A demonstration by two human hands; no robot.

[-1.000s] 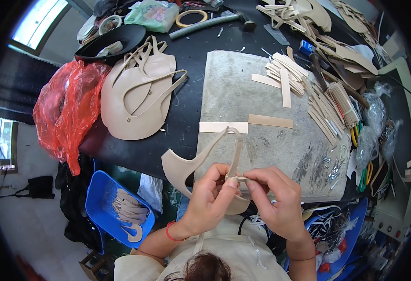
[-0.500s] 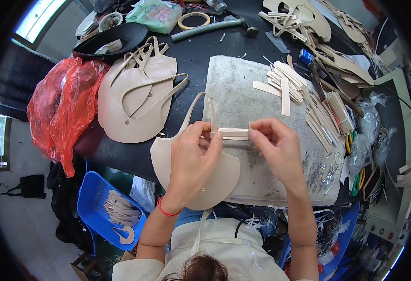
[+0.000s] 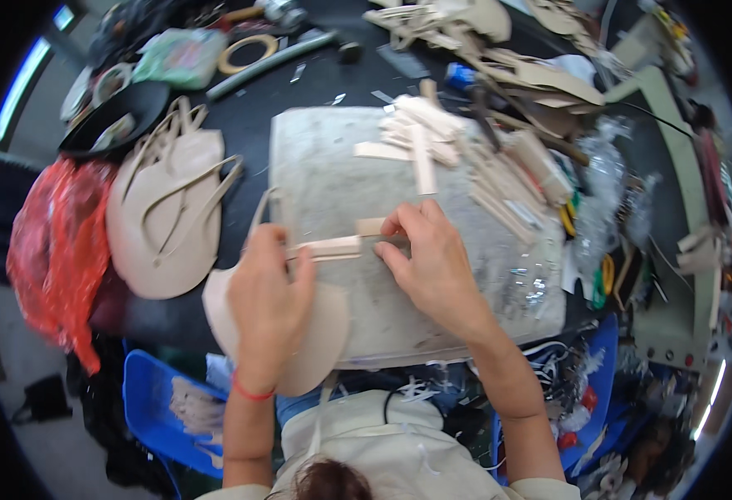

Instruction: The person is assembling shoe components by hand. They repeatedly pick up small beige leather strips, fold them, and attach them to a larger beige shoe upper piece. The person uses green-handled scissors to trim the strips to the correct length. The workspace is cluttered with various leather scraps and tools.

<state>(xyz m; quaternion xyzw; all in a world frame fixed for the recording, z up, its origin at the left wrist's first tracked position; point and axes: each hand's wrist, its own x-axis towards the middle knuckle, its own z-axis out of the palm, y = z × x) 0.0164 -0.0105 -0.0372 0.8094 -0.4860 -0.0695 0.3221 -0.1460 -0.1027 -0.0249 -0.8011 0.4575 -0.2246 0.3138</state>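
My left hand (image 3: 270, 287) is closed on a beige leather bag panel (image 3: 320, 333) with a looped handle. A narrow beige strip (image 3: 332, 247) sticks out to the right from its thumb and fingers, its end free. My right hand (image 3: 428, 258) is just beyond that end, thumb and forefinger bent toward each other. A short tan strip (image 3: 370, 227) sits at those fingertips, its right end hidden behind the forefinger. Both hands are over the worn grey board (image 3: 324, 167). Motion blurs the left fingers.
Loose beige strips (image 3: 420, 129) lie on the board's far side. More finished-looking beige panels (image 3: 166, 225) are stacked at left beside a red plastic bag (image 3: 57, 242). A hammer (image 3: 274, 62) lies at the back. Blue bins (image 3: 153, 400) stand below the table edge.
My right hand has come away from the end of the strip that my left hand holds; a gap now shows between them. The whole view has shifted, so the table things appear further left.
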